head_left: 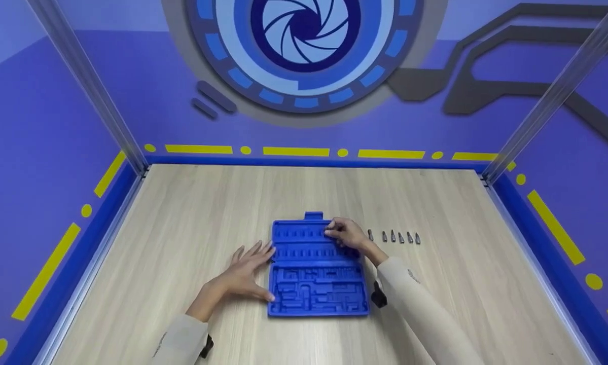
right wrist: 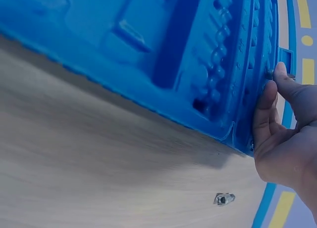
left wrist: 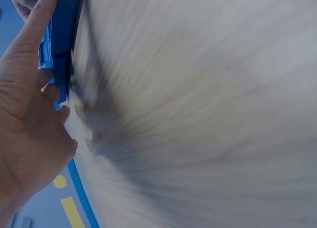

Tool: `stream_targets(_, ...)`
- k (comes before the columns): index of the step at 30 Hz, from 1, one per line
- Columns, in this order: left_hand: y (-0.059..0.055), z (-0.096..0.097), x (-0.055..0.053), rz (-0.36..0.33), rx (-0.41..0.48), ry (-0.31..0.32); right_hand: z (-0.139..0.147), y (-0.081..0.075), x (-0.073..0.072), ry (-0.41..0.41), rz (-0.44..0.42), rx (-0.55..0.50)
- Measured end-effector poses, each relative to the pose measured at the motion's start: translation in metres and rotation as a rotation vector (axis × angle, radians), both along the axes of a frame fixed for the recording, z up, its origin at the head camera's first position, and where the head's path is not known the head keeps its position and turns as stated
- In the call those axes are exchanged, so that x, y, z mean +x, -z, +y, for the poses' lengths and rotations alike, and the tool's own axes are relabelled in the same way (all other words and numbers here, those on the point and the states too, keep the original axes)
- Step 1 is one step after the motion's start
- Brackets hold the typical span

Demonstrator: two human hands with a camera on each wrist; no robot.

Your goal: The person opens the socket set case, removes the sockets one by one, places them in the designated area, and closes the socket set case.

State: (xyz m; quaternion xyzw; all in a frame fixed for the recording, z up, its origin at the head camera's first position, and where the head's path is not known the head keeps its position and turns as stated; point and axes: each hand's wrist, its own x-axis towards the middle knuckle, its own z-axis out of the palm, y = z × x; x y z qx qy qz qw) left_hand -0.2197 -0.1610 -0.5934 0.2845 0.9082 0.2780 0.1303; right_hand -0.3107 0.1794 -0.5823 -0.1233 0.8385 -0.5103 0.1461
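A blue plastic tool case [head_left: 318, 263] lies unfolded on the table, its moulded slots facing up. My left hand [head_left: 243, 274] rests at the case's left side with fingers spread, the thumb touching the lower left corner and the fingertips at the upper edge. At the top right of the case, my right hand [head_left: 347, 234] pinches a small metal screwdriver bit [right wrist: 270, 73] between thumb and finger, over the top row of slots. The fingers hide most of that bit. Just right of this hand, several dark metal screwdriver bits [head_left: 401, 238] stand in a loose row on the wood.
The wooden table [head_left: 207, 203] is bounded by blue panels with yellow dashes [head_left: 296, 151] at the back and sides. Metal posts [head_left: 93, 91] rise at the back corners. A latch tab [head_left: 313, 215] sticks out from the case's far edge.
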Motion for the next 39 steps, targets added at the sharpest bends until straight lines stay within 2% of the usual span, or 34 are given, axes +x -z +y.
stream_targets(4, 0.0, 0.001, 0.0, 0.006, 0.004, 0.007, 0.009, -0.004, 0.0, -0.068, -0.051, -0.069)
stream_targets(8, -0.001, 0.001, 0.0, 0.0, 0.003, 0.019, 0.018, -0.012, 0.002, -0.13, -0.086, -0.049)
stream_targets(11, 0.0, 0.001, 0.0, -0.001, 0.003, 0.021, 0.023, -0.018, 0.003, -0.144, -0.104, -0.034)
stream_targets(21, 0.0, 0.0, -0.001, -0.006, -0.002, 0.01, 0.049, -0.032, 0.002, -0.032, -0.082, 0.009)
stream_targets(30, 0.0, 0.0, -0.001, 0.001, -0.01, 0.014, 0.087, -0.041, 0.004, 0.014, -0.064, 0.011)
stream_targets(39, -0.001, -0.001, 0.0, 0.0, 0.032, 0.028, 0.121, -0.043, 0.008, 0.071, -0.026, 0.014)
